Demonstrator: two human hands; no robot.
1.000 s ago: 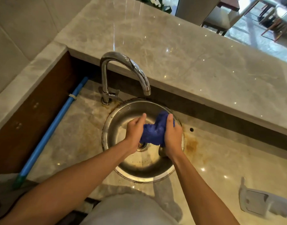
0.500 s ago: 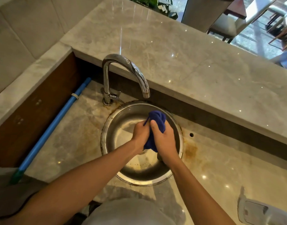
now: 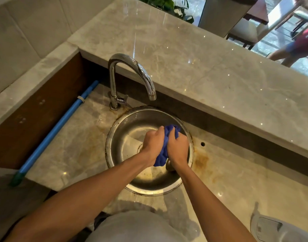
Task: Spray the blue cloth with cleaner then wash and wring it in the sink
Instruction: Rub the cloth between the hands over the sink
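A blue pole point(image 3: 53, 130) lies at far left. The tap point(image 3: 132, 74) stands behind the round sink point(image 3: 115, 154). Over the basin, left hand point(image 3: 154, 144) and right hand point(image 3: 178, 150) both grip the bunched blue cloth point(image 3: 164, 149), fingers curled tightly around it.

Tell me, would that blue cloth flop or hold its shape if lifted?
Probably floppy: the blue cloth bunches into folds between the left hand and right hand. Its loose lower end droops over the sink, so it likely sags, perhaps heavy with water.

Blue pipe point(image 3: 57, 126) — wall-side, slanting
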